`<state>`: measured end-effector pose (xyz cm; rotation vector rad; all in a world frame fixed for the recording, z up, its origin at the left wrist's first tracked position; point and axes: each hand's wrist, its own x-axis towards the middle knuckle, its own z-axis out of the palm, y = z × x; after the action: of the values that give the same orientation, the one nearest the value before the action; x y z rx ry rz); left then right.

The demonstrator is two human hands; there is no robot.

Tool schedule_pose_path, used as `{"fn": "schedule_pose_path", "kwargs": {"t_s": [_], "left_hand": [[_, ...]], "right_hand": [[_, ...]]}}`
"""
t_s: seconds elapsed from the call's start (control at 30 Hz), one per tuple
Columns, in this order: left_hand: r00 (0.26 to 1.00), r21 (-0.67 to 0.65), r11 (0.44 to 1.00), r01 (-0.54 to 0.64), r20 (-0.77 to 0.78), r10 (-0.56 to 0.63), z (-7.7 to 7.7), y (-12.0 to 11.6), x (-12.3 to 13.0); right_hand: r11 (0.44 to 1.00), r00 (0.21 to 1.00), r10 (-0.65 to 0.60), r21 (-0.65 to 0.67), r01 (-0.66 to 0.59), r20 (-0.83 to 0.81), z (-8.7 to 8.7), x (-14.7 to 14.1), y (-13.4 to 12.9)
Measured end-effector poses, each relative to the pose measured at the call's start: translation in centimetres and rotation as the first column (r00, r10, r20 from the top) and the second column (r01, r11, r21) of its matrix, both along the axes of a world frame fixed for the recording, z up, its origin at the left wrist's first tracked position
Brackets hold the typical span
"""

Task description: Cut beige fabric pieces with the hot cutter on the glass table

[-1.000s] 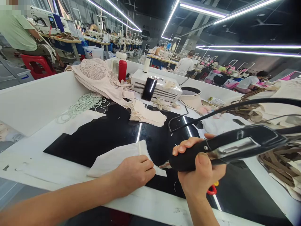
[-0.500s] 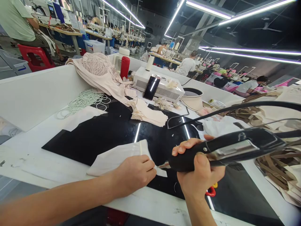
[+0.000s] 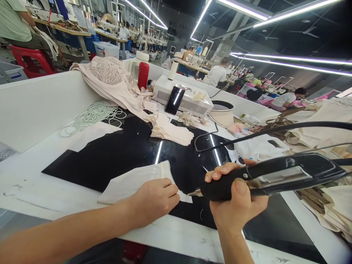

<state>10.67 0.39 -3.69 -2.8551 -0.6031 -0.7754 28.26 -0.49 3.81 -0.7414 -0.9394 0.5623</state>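
My left hand (image 3: 156, 198) is closed in a pinch on the edge of a white fabric piece (image 3: 129, 181), which lies partly on a glossy black sheet (image 3: 126, 143). A pale strip runs along the fabric's far right end. My right hand (image 3: 238, 198) is wrapped round a black corded hand tool (image 3: 283, 174) with a shiny metal panel on its body. Its narrow metal tip points left, close to the fabric's right corner and the left fingertips. Whether the tip touches the fabric I cannot tell.
Beyond the hands lie beige fabric pieces (image 3: 172, 128), pale green cord (image 3: 88, 119) and a phone (image 3: 175, 99) leaning on a white vented box (image 3: 184, 95). A red bottle (image 3: 143, 75) stands behind. The tool's black cable (image 3: 264, 128) arches rightwards over piled fabric (image 3: 316, 121).
My right hand and the tool have shifted slightly right, away from my left hand. My left hand keeps its pinch on the fabric. Red and yellow loops behind my right wrist are now hidden.
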Motion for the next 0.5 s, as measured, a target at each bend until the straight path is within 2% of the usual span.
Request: {"fn": "schedule_pose_path", "kwargs": {"t_s": [0.17, 0.5], "left_hand": [[1.000, -0.012, 1.000, 0.008, -0.018, -0.008, -0.1, 0.0, 0.0], [0.999, -0.023, 1.000, 0.010, -0.036, -0.011, 0.1, 0.0, 0.0]], "right_hand": [[0.999, 0.999, 0.033, 0.016, -0.032, -0.033, 0.3, -0.4, -0.4], [0.997, 0.997, 0.076, 0.008, -0.076, 0.012, -0.3, -1.1, -0.6]]}}
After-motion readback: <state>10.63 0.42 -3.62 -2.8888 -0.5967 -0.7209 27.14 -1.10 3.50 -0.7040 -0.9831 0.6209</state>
